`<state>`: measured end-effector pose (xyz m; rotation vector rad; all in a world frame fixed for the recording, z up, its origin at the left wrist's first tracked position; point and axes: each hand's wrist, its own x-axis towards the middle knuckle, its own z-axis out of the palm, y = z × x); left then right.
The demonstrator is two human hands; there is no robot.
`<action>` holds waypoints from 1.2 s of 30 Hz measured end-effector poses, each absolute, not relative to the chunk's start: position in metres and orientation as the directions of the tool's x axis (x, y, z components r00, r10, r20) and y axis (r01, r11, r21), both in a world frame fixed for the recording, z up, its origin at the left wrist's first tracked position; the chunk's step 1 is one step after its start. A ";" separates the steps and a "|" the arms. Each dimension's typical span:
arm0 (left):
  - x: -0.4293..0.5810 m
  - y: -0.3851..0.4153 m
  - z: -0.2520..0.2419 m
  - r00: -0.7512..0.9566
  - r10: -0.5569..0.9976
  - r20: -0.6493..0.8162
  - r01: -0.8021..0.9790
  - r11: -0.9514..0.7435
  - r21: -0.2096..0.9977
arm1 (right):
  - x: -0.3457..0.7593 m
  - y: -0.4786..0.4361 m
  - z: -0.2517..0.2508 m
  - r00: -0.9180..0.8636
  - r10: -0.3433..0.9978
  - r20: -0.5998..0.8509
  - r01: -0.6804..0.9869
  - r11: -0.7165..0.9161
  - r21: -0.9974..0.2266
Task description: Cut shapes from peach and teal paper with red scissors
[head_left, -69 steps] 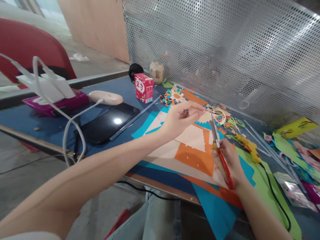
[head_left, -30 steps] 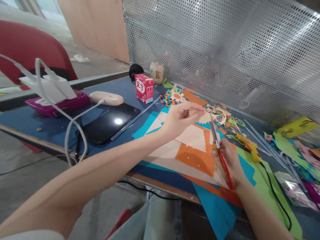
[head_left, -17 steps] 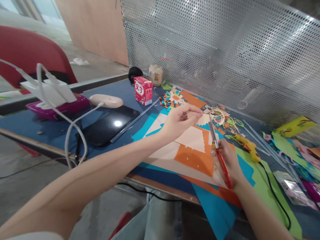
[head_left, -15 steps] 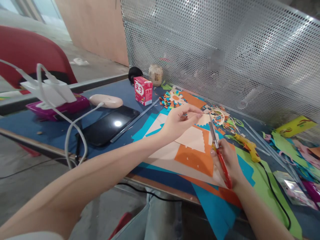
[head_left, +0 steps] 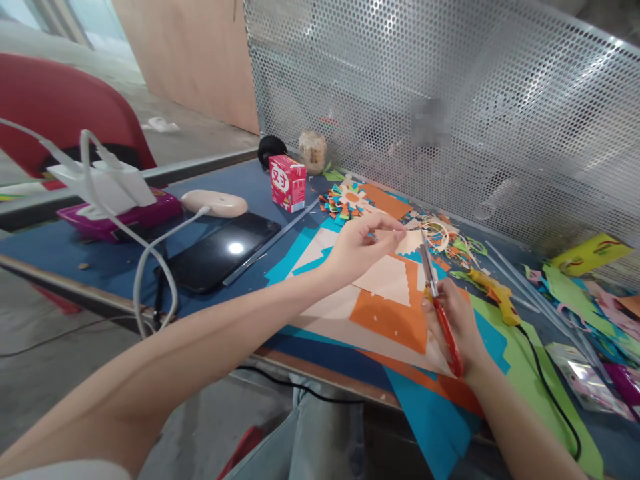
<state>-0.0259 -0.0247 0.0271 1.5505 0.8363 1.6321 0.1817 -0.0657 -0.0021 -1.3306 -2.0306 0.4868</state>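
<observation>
My right hand (head_left: 453, 320) is closed around a pair of scissors (head_left: 440, 313) with red handles. Their metal blades look nearly together and point away from me, tips close to my left fingertips. My left hand (head_left: 364, 243) is pinched, thumb against fingers; what sits between the fingertips is too small to make out. Just behind and below those fingers is a cream paper piece (head_left: 411, 241) with a jagged edge; whether they touch it I cannot tell. Under both hands lie cream paper with a zigzag edge (head_left: 387, 280), an orange sheet (head_left: 387, 320) and blue sheets (head_left: 285, 257).
A fringed paper flower (head_left: 353, 197) and curled scraps (head_left: 450, 240) lie at the back. Rightward are a yellow glue gun (head_left: 497, 297) and green paper (head_left: 545, 373). Leftward stand a red box (head_left: 287, 183), a phone (head_left: 220, 253) and a purple power strip (head_left: 120, 213). Perforated metal (head_left: 375, 87) rises behind.
My left fingertips have shifted slightly down and nearer to me, showing more of the cream piece behind them. The scissors stay almost in place. The whole view has moved a little.
</observation>
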 end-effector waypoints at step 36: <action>-0.021 -0.032 0.024 0.408 0.830 0.380 -0.308 -0.266 0.913 | 0.182 -0.068 -0.004 -0.284 0.903 0.322 0.692 0.426 -0.583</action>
